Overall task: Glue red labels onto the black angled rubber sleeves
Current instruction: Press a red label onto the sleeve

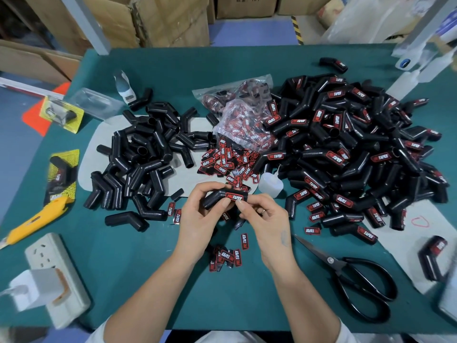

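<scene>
1. Black angled rubber sleeve (223,197) sits between both hands, above the green table (148,268), near the front centre. A red label (236,197) reading "TAPER" lies on its right arm, facing up.
2. Left hand (197,214) grips the sleeve's left arm, fingers curled over the top, thumb against the near side.
3. Right hand (265,216) pinches the sleeve's right end, fingertips on the lower edge of the label; a ring (263,211) shows on 1 finger.
4. Pile of unlabelled sleeves (141,159) lies left of centre, partly on a grey mat (190,174).
5. Pile of labelled sleeves (351,154) fills the right half of the table, well apart from the unlabelled pile.
6. Loose labels (227,164) lie heaped just beyond the hands; a smaller cluster (226,258) lies between the forearms.
7. Clear bag of labels (242,112) rests behind the loose heap.
8. Small glue bottle (270,183) lies tilted, just right of the loose labels, touching neither hand.
9. Scissors (351,278) lie right of the right forearm. Yellow utility knife (37,216) and power strip (57,276) lie at the left edge.
</scene>
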Motion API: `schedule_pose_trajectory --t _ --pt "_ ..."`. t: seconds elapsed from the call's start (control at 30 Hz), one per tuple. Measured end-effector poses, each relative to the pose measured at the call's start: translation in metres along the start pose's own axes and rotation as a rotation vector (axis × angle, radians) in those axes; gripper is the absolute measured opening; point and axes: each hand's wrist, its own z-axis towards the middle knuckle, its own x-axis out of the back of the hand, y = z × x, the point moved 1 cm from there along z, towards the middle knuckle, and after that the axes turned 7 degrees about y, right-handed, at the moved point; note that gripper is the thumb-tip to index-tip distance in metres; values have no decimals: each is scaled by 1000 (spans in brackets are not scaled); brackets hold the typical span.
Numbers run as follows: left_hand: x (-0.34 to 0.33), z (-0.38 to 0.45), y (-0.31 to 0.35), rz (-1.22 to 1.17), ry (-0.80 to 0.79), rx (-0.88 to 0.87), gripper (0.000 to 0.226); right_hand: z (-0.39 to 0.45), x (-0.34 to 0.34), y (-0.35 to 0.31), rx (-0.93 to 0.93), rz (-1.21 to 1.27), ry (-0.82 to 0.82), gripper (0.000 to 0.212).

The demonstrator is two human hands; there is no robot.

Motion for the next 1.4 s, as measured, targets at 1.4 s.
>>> schedule_pose_trajectory --t 1.4 --pt "2 3 11 -3 -77 99 21 0 1 -8 -13 -26 -36 7"
